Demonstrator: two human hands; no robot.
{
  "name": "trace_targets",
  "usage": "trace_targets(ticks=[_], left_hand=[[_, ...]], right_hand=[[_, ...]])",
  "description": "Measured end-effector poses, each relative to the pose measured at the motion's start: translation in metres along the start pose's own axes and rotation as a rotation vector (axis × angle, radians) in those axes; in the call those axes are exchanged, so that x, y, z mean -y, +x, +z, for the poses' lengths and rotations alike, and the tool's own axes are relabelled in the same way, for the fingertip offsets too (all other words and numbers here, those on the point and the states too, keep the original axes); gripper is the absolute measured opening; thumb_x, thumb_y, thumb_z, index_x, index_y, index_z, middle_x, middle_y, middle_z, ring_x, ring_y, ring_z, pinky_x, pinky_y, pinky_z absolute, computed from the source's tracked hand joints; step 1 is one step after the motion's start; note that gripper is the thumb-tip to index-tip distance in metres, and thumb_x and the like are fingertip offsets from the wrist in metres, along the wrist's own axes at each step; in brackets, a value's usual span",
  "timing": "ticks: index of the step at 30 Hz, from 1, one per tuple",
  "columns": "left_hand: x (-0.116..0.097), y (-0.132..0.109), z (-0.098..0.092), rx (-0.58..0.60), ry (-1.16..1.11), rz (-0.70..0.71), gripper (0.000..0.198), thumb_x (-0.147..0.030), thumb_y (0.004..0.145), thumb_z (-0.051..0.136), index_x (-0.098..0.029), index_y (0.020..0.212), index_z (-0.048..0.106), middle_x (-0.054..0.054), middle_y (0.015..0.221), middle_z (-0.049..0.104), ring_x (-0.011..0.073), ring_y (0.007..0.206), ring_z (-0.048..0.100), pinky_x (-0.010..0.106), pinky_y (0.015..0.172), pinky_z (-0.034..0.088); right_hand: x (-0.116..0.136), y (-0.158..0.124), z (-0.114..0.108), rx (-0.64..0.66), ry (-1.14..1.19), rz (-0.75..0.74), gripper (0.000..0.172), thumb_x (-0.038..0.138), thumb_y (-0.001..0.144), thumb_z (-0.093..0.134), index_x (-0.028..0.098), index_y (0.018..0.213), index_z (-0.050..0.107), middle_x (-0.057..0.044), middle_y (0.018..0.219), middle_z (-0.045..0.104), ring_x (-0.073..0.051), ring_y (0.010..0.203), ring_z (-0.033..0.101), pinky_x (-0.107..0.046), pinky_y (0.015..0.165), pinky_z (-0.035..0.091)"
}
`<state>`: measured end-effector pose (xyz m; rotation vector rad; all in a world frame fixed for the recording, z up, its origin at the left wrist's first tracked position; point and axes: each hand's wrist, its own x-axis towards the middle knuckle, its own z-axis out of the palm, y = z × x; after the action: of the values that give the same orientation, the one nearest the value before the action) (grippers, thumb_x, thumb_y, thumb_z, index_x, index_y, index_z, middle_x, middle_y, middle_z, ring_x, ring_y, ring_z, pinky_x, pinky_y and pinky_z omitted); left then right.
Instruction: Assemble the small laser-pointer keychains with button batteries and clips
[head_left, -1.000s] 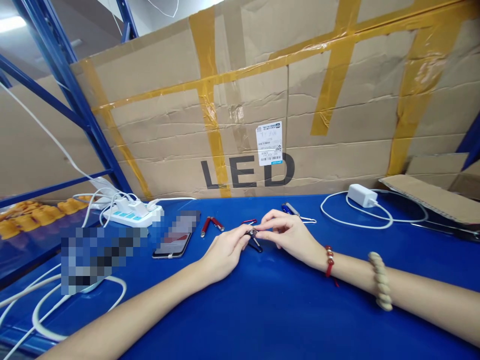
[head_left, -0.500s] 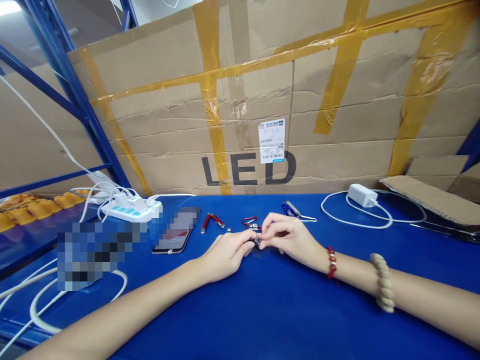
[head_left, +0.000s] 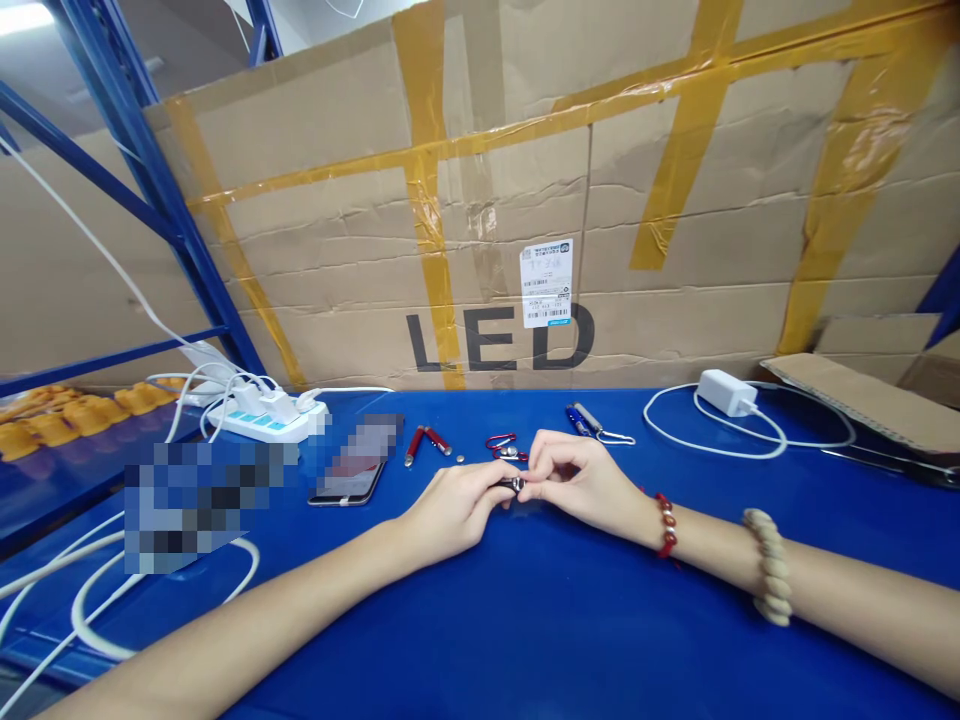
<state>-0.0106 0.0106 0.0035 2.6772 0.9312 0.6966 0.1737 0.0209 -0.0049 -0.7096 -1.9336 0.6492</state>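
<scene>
Shifted the small dark cylinder lower and nearer within the last second, to centre frame just above the blue desk. Kept fingers of left hand and right hand pinched on its opposite ends; exposed the red clip behind, suggesting fine fitting work under way.

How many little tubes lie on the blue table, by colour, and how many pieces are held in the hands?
Red tubes: 2
Blue tube: 1
Silver tube: 1
Dark piece, pinched between left hand and right hand: 1
Total: 5
</scene>
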Motion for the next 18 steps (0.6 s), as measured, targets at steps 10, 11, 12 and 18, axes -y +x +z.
trace_targets(ticks=[10, 11, 12, 18], left_hand=[[-0.0029, 0.0001, 0.0016, -0.062, 0.008, -0.057, 0.019, -0.018, 0.087, 0.038, -0.02, 0.095, 0.055, 0.001, 0.088, 0.065, 0.0154, 0.077, 0.06, 0.023, 0.068, 0.044], [-0.0032, 0.0002, 0.0015, -0.066, 0.013, -0.067, 0.018, -0.018, 0.087, 0.038, -0.02, 0.095, 0.055, 0.001, 0.088, 0.065, 0.0155, 0.078, 0.06, 0.023, 0.069, 0.044], [-0.0034, 0.0003, 0.0014, -0.067, 0.016, -0.075, 0.018, -0.018, 0.087, 0.039, -0.02, 0.095, 0.055, 0.001, 0.088, 0.065, 0.0157, 0.078, 0.06, 0.023, 0.069, 0.044], [-0.0029, 0.001, 0.0012, -0.078, 0.045, -0.108, 0.016, -0.02, 0.087, 0.04, -0.02, 0.091, 0.055, 0.001, 0.087, 0.065, 0.0163, 0.077, 0.061, 0.024, 0.069, 0.045]], right_hand=[[0.0013, 0.0013, 0.0002, -0.004, 0.019, 0.085, 0.036, 0.044, 0.066, 0.066, 0.015, 0.05, 0.053, -0.001, 0.061, 0.05, -0.008, 0.05, 0.042, -0.022, 0.044, 0.031], [0.0018, 0.0014, 0.0003, -0.007, 0.021, 0.092, 0.035, 0.043, 0.066, 0.066, 0.015, 0.05, 0.053, -0.001, 0.061, 0.05, -0.008, 0.049, 0.042, -0.022, 0.044, 0.031], [0.0023, 0.0015, 0.0004, -0.009, 0.024, 0.098, 0.035, 0.042, 0.067, 0.066, 0.015, 0.05, 0.052, -0.001, 0.06, 0.05, -0.008, 0.049, 0.041, -0.022, 0.043, 0.031], [0.004, 0.0018, 0.0015, -0.01, 0.014, 0.141, 0.035, 0.042, 0.066, 0.066, 0.016, 0.05, 0.05, 0.0, 0.059, 0.049, -0.008, 0.047, 0.039, -0.022, 0.042, 0.029]])
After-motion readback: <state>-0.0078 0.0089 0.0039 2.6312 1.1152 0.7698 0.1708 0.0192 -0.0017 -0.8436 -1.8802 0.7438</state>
